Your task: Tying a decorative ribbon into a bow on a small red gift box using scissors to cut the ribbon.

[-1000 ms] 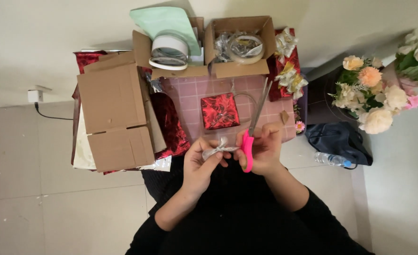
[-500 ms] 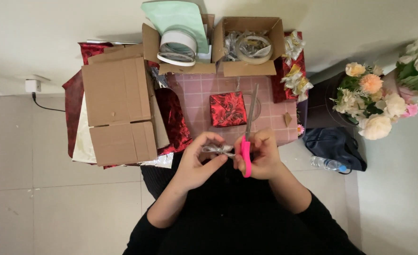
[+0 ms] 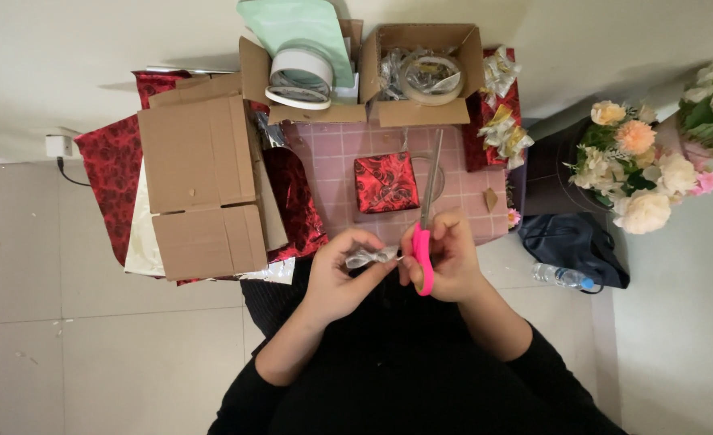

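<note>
Pink-gridded worktop (image 3: 332,161) carries a red wrapped box (image 3: 385,182) ahead, while nearer the body the left hand (image 3: 336,274) pinches a silvery ribbon (image 3: 370,256) taut beside pink-handled scissors (image 3: 423,234) gripped by the right hand (image 3: 447,258).

A pink gridded mat (image 3: 324,173) is covering the counter. A small box wrapped in red patterned paper (image 3: 385,182) is sitting at the mat's centre. Flattened brown cardboard (image 3: 199,185) is lying to the left, overlapping sheets of red patterned wrapping paper (image 3: 107,181). Two open cardboard boxes are standing along the far edge: the left box (image 3: 253,76) is holding white tape rolls and a pale green sheet, the right box (image 3: 421,113) a clear tape roll. Gold and white bows (image 3: 503,129) are resting beside the right box. On the floor, a dark bag (image 3: 570,242) and a plastic bottle (image 3: 562,277) are lying near a bunch of flowers (image 3: 634,173).
</note>
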